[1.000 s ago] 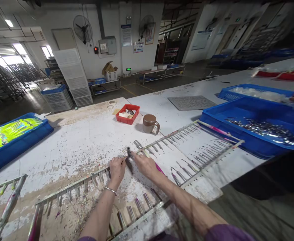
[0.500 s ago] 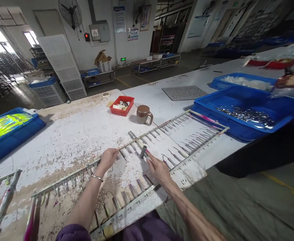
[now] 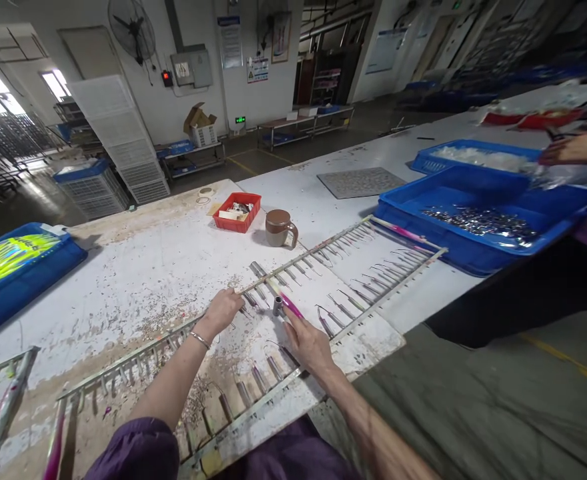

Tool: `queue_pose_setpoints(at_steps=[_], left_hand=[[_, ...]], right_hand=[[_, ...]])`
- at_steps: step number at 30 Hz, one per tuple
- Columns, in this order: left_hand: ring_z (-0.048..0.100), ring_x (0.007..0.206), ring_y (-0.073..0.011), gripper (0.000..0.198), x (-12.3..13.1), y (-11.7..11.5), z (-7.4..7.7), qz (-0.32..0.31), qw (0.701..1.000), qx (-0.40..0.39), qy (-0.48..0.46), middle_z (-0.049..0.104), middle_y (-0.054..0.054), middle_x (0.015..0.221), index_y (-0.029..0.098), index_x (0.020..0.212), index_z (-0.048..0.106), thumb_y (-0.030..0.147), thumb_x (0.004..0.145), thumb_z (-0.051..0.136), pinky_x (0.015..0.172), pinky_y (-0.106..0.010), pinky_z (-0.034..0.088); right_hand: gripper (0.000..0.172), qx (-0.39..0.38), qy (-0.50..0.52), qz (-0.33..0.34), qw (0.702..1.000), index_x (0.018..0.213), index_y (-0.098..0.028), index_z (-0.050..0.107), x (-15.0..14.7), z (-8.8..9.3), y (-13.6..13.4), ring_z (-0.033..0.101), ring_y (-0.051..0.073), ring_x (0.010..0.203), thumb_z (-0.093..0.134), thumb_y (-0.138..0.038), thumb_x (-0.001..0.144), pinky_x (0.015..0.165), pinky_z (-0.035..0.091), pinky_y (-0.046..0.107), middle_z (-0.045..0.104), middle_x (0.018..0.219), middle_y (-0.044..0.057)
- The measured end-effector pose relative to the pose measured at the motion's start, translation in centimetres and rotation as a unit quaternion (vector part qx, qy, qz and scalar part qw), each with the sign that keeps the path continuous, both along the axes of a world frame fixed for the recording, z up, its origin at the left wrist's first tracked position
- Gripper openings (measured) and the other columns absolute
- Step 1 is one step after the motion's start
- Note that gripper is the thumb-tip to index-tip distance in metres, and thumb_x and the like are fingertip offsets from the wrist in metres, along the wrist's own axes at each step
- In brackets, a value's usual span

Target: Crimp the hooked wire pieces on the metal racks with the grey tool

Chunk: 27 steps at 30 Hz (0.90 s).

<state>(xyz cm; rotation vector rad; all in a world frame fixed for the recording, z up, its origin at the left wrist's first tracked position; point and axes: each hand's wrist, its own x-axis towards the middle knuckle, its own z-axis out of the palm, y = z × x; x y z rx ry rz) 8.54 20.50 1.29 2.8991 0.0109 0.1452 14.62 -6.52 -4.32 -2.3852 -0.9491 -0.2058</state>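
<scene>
A long metal rack (image 3: 353, 235) with rows of clip pegs lies across the worn white table (image 3: 148, 267). My left hand (image 3: 221, 309) rests on the rack's far rail, fingers curled round it. My right hand (image 3: 307, 341) is just right of it, fingers pinched on a small grey metal tube (image 3: 278, 306) standing by a pink-tipped peg (image 3: 289, 305) in the middle of the rack.
A brown mug (image 3: 279, 229) and a small red tray (image 3: 237, 211) stand beyond the rack. Blue crates (image 3: 478, 220) with metal parts sit at right, where another person's hand (image 3: 573, 148) works. A blue crate (image 3: 13, 273) is at left, another rack (image 3: 3, 407) at lower left.
My right hand has drawn back from the far rail toward the rack's middle, carrying the grey tube down beside the pink peg. My left hand has stayed on the rail.
</scene>
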Motion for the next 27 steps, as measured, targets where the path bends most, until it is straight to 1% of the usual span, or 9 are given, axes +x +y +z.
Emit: queue_pose_setpoints(at_steps=[5, 8, 10, 13, 16, 19, 21, 23, 27], left_hand=[[0.069, 0.092, -0.0207, 0.017, 0.6, -0.5, -1.8, 0.124, 0.989, -0.043, -0.068, 0.075, -0.004, 0.090, 0.025, 0.102, 0.076, 0.013, 0.093, 0.068, 0.084, -0.030, 0.051], [0.070, 0.095, -0.0209, 0.016, 1.0, -1.2, -3.1, 0.182, 0.975, -0.068, -0.109, 0.077, -0.004, 0.094, 0.024, 0.103, 0.076, 0.015, 0.094, 0.066, 0.086, -0.031, 0.052], [0.070, 0.096, -0.0220, 0.016, 1.3, -1.7, -3.8, 0.194, 0.971, -0.071, -0.122, 0.078, -0.005, 0.094, 0.022, 0.098, 0.077, 0.014, 0.094, 0.064, 0.088, -0.034, 0.051], [0.069, 0.097, -0.0239, 0.019, 1.8, -2.4, -4.5, 0.240, 0.956, -0.087, -0.146, 0.077, -0.007, 0.093, 0.021, 0.093, 0.077, 0.010, 0.091, 0.062, 0.090, -0.036, 0.050], [0.068, 0.098, -0.0258, 0.021, 2.2, -3.0, -4.7, 0.285, 0.941, -0.095, -0.153, 0.077, -0.009, 0.092, 0.019, 0.089, 0.077, 0.007, 0.088, 0.060, 0.090, -0.038, 0.050], [0.068, 0.098, -0.0268, 0.022, 2.4, -3.3, -4.8, 0.296, 0.938, -0.092, -0.155, 0.076, -0.010, 0.092, 0.019, 0.087, 0.076, 0.006, 0.087, 0.059, 0.091, -0.039, 0.049], [0.067, 0.098, -0.0263, 0.021, 2.4, -3.3, -4.9, 0.292, 0.939, -0.091, -0.160, 0.077, -0.010, 0.093, 0.020, 0.087, 0.075, 0.007, 0.088, 0.058, 0.091, -0.039, 0.049], [0.067, 0.097, -0.0255, 0.021, 2.3, -3.2, -5.0, 0.284, 0.940, -0.092, -0.163, 0.076, -0.009, 0.093, 0.021, 0.086, 0.075, 0.008, 0.088, 0.058, 0.091, -0.038, 0.049], [0.067, 0.096, -0.0257, 0.022, 2.3, -3.1, -5.3, 0.284, 0.940, -0.092, -0.167, 0.076, -0.009, 0.091, 0.021, 0.086, 0.076, 0.007, 0.087, 0.059, 0.090, -0.038, 0.049]], right_hand=[[0.048, 0.004, -0.004, -0.001, 1.000, 0.149, -0.024, 0.067, 0.0, -0.8, 0.1, 0.082, 0.029, 0.090, 0.042, -0.032, 0.109, 0.072, 0.066, 0.035, 0.082, 0.118, 0.015], [0.046, 0.021, -0.011, 0.001, 1.000, 0.146, -0.024, 0.069, 0.3, -0.8, 0.3, 0.082, 0.030, 0.092, 0.044, -0.032, 0.108, 0.072, 0.067, 0.036, 0.082, 0.118, 0.015], [0.046, 0.056, -0.015, 0.010, 0.998, 0.146, -0.024, 0.069, 0.9, 0.2, 0.7, 0.082, 0.029, 0.097, 0.044, -0.030, 0.108, 0.079, 0.067, 0.035, 0.082, 0.119, 0.014], [0.046, 0.122, -0.032, 0.029, 0.992, 0.148, -0.022, 0.067, 2.1, 2.8, 2.1, 0.081, 0.025, 0.101, 0.043, -0.031, 0.110, 0.087, 0.066, 0.031, 0.083, 0.119, 0.012], [0.047, 0.168, -0.065, 0.053, 0.982, 0.151, -0.017, 0.063, 3.4, 5.2, 4.5, 0.077, 0.024, 0.115, 0.041, -0.031, 0.112, 0.098, 0.062, 0.030, 0.078, 0.132, 0.015], [0.046, 0.100, -0.055, 0.066, 0.991, 0.152, -0.015, 0.062, 4.3, 5.8, 7.1, 0.076, 0.023, 0.114, 0.040, -0.027, 0.113, 0.097, 0.060, 0.030, 0.077, 0.133, 0.017], [0.043, 0.015, -0.033, 0.078, 0.996, 0.148, -0.018, 0.066, 4.8, 5.6, 8.3, 0.079, 0.022, 0.099, 0.046, -0.026, 0.111, 0.086, 0.061, 0.028, 0.082, 0.118, 0.013], [0.041, -0.030, -0.023, 0.088, 0.995, 0.146, -0.024, 0.069, 5.3, 5.3, 8.8, 0.079, 0.021, 0.089, 0.051, -0.027, 0.108, 0.078, 0.061, 0.027, 0.083, 0.105, 0.009], [0.048, 0.054, -0.059, 0.081, 0.994, 0.156, -0.022, 0.060, 5.5, 5.0, 8.7, 0.077, 0.023, 0.103, 0.040, -0.031, 0.113, 0.088, 0.062, 0.031, 0.080, 0.119, 0.013]])
